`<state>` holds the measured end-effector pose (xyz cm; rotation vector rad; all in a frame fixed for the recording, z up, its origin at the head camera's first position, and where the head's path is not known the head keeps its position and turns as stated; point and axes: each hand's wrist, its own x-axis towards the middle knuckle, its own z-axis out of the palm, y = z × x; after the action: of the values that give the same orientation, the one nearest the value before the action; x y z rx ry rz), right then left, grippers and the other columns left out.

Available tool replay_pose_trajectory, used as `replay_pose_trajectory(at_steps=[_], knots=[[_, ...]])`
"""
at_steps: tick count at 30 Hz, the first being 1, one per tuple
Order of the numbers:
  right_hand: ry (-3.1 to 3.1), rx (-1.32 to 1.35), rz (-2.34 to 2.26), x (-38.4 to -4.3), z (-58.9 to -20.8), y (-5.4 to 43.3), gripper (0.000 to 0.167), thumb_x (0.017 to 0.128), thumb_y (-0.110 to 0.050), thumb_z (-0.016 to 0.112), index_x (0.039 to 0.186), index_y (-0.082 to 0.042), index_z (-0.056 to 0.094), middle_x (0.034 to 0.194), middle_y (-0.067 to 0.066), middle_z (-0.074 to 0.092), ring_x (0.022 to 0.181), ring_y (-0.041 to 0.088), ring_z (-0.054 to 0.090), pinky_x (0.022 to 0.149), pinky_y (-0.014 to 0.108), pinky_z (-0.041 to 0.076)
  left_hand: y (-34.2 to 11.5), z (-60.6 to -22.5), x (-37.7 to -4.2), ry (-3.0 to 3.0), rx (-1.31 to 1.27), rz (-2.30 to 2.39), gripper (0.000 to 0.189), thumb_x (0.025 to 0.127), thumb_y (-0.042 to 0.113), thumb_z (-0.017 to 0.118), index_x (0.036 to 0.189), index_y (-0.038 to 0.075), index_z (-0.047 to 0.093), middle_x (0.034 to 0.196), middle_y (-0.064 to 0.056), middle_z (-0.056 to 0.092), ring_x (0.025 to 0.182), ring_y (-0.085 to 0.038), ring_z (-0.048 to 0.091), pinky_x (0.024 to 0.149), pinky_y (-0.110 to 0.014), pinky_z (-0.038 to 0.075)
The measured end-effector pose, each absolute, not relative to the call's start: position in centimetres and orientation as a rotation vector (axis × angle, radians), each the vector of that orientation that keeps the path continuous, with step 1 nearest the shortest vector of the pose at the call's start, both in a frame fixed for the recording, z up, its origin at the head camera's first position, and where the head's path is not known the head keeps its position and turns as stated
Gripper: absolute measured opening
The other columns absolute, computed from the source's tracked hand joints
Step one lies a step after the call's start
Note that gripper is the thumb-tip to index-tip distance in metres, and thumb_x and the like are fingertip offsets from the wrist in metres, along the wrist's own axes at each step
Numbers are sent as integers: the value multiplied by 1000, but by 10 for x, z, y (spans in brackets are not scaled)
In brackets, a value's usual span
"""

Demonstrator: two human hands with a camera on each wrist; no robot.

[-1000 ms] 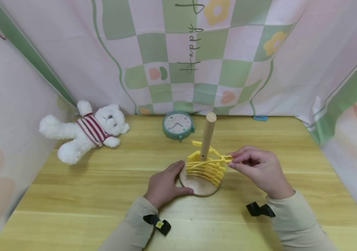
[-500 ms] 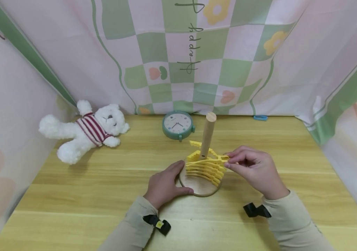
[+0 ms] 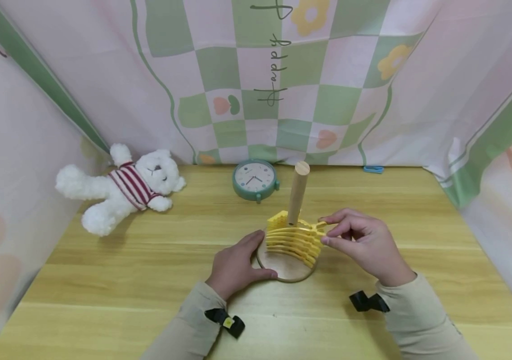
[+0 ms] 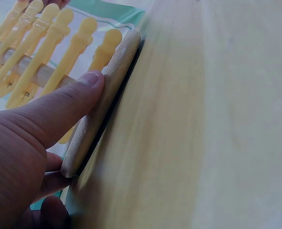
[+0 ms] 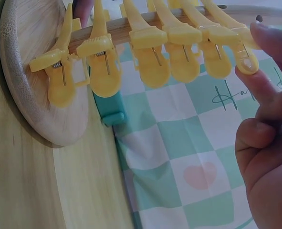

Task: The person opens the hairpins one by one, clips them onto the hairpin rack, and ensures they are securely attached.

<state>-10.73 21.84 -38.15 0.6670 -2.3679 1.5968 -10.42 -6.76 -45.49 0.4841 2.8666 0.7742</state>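
A wooden post (image 3: 298,195) stands upright on a round wooden base (image 3: 286,273). Several yellow plastic spring clips (image 3: 289,246) are stacked one above another around the post, their handle ends toward the right. My left hand (image 3: 236,264) grips the base's left rim; in the left wrist view its thumb (image 4: 79,95) presses on the base's upper face and the fingers lie at the edge. My right hand (image 3: 366,244) pinches the handles of the topmost clip (image 5: 246,61) between thumb and forefinger. That clip lies around the post just above the others.
Behind the stand lies a green round clock (image 3: 254,179). A white teddy bear (image 3: 123,185) in a striped shirt lies at the back left. A small blue clip-like object (image 3: 373,169) sits by the patterned curtain (image 3: 298,75) at the table's back edge.
The topmost clip's two arms, spread apart around the post before, have come together and line up with the stack. My right hand has shifted slightly left; the left hand stays put.
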Motion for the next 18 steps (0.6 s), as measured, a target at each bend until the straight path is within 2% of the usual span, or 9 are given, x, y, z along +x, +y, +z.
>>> replay_pose_trajectory(at_steps=[5, 11, 15, 18], knots=[[-2434, 658, 1549, -107, -380, 219, 24, 79, 4, 82, 76, -18, 71, 106, 4, 72, 62, 13, 52, 53, 25, 42, -67, -455, -104, 2864, 484, 782, 103, 73, 71, 75, 156, 22, 40, 158, 5, 41, 134, -28, 52, 96, -53, 48], [-2521, 594, 1519, -107, -379, 220, 21, 81, -4, 84, 80, -19, 69, 110, -1, 71, 71, 15, 55, 59, 25, 43, -68, -456, -104, 2866, 485, 782, 103, 73, 73, 74, 156, 23, 40, 158, 5, 41, 134, -27, 52, 96, -52, 48], [-2532, 602, 1520, -107, -380, 221, 21, 82, -5, 83, 93, -17, 70, 110, -1, 71, 79, 16, 57, 63, 25, 44, -67, -456, -105, 2868, 484, 779, 103, 73, 73, 74, 156, 23, 39, 158, 5, 41, 134, -27, 51, 97, -53, 48], [-2553, 612, 1493, -109, -380, 222, 30, 82, -6, 83, 108, -18, 72, 107, -2, 69, 81, 15, 56, 64, 25, 44, -68, -455, -105, 2866, 481, 774, 103, 73, 72, 74, 156, 23, 39, 158, 6, 41, 134, -27, 51, 97, -53, 48]])
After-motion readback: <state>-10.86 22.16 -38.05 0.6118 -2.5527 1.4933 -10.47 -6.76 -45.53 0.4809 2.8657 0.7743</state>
